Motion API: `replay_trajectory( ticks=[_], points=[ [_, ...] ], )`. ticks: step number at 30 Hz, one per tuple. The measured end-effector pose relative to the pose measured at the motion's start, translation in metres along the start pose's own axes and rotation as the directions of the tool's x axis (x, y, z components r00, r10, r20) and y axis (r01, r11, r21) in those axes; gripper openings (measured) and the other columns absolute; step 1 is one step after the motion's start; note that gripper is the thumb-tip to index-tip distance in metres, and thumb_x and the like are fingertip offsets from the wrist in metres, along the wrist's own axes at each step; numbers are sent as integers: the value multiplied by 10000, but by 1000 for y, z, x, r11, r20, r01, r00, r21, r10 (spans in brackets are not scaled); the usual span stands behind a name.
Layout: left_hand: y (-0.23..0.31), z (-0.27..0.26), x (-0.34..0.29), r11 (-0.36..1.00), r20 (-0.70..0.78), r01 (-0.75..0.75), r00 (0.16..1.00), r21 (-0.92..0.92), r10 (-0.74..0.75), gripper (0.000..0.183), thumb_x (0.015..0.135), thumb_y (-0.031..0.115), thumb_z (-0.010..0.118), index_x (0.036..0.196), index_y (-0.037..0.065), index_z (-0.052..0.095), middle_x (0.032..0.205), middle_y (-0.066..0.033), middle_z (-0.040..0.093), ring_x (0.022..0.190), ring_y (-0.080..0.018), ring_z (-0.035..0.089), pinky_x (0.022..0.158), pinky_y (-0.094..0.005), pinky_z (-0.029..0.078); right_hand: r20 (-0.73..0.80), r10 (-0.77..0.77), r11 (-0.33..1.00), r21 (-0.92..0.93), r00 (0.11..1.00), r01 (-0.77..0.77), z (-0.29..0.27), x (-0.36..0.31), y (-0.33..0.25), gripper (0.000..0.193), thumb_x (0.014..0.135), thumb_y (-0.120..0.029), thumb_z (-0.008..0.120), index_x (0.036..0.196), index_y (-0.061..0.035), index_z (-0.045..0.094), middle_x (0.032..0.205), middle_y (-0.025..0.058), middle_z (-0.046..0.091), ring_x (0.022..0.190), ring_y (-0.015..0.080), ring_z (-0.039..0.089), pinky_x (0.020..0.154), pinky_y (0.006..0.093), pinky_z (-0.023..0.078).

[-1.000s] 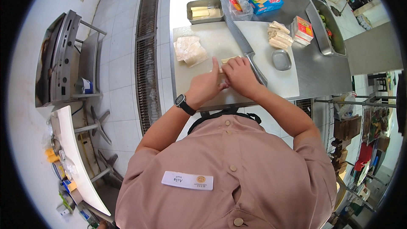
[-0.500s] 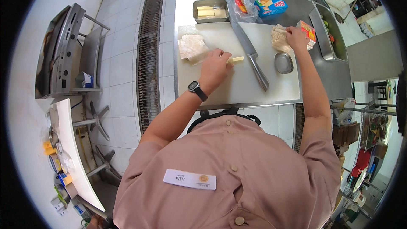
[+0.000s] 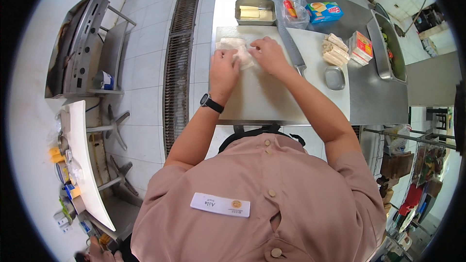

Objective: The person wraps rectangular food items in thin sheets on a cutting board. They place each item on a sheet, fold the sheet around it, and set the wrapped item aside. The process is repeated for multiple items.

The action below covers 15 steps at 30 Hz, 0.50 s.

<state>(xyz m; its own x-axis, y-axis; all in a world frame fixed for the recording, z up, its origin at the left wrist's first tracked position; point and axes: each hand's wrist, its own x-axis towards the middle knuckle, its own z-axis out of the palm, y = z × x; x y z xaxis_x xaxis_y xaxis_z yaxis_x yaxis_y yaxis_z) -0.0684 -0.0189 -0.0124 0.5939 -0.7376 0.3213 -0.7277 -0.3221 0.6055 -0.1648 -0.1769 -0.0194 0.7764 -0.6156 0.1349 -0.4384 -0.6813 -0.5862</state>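
Observation:
A stack of thin pale spring roll wrappers (image 3: 234, 43) lies on the left part of the white cutting board (image 3: 281, 102). My left hand (image 3: 224, 72) is closed at the near left of the stack, fingertips pinching a wrapper. From the right, my right hand (image 3: 268, 54) has its bent fingers on the wrapper's right edge. The cheese stick seen earlier is out of sight. Just right of my right hand lies a large knife (image 3: 290, 47), its handle partly behind my forearm. Finished-looking rolls (image 3: 335, 49) are piled at the board's right, beside a small metal dish (image 3: 334, 78).
A metal pan (image 3: 256, 21) with pale yellow sticks stands behind the board. Nearby are a plastic bag (image 3: 295, 12) with a red item, a blue carton (image 3: 324, 12) and a red-and-white carton (image 3: 360, 48). A deep metal tray (image 3: 383, 60) with vegetables is far right. Another person's hand (image 3: 99, 253) shows lower left.
My right hand has left the pile of rolls and come across to the wrappers. My left hand has moved left and away from me onto them; the cheese stick no longer shows.

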Motion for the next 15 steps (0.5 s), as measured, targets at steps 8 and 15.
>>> replay_trajectory(
  ticks=[8, 15],
  points=[
    [-20, -13, 6, 998, -37, -55, 998, 35, 57, 325, 852, 168, 750, 1159, 100, 670, 1186, -156, 592, 1100, -347, 537, 959, -411, 457, 127, 156, 963, 203, 980, -179, 14, 4, -27, 335, 838, -259, 733, 1040, -30, 595, 1006, 156, 659, 973, 344, 639, 901, 479, 463],
    [-18, -21, 9, 829, 335, 207, 942, -519, -26, 249, 918, 206, 718, 1094, 62, 615, 1082, -119, 646, 1004, -245, 615, 859, -349, 506, 177, 113, 731, 652, 978, -202, -24, -25, -26, 215, 881, -116, 658, 1044, -10, 565, 919, 90, 633, 847, 187, 628, 757, 381, 521]
  ],
)
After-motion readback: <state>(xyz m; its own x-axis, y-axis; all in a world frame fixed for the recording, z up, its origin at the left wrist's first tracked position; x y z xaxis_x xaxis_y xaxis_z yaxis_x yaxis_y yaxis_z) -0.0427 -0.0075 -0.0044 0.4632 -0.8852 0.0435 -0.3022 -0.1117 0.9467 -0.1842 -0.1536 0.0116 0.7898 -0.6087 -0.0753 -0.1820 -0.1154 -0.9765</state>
